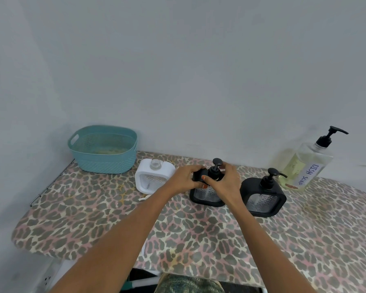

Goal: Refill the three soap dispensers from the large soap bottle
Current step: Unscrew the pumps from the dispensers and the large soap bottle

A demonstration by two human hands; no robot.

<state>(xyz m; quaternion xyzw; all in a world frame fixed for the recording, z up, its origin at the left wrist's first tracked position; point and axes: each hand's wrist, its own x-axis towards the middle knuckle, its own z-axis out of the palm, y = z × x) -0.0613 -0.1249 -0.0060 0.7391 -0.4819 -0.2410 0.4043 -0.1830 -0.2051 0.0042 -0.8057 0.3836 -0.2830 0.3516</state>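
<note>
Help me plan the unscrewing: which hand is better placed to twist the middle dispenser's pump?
Probably right: the right hand has its grip round the pump; the left hand braces the middle dispenser.

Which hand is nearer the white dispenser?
Left. The left hand holds the middle black dispenser, just right of the white dispenser; the right hand is farther right, at the pump.

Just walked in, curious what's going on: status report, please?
Left hand grips middle black square plastic dispenser; right hand curls fingers round its black pump collar. White square dispenser open-necked, pump off. Large clear dish soap bottle untouched, right. Nothing blocking.
</note>
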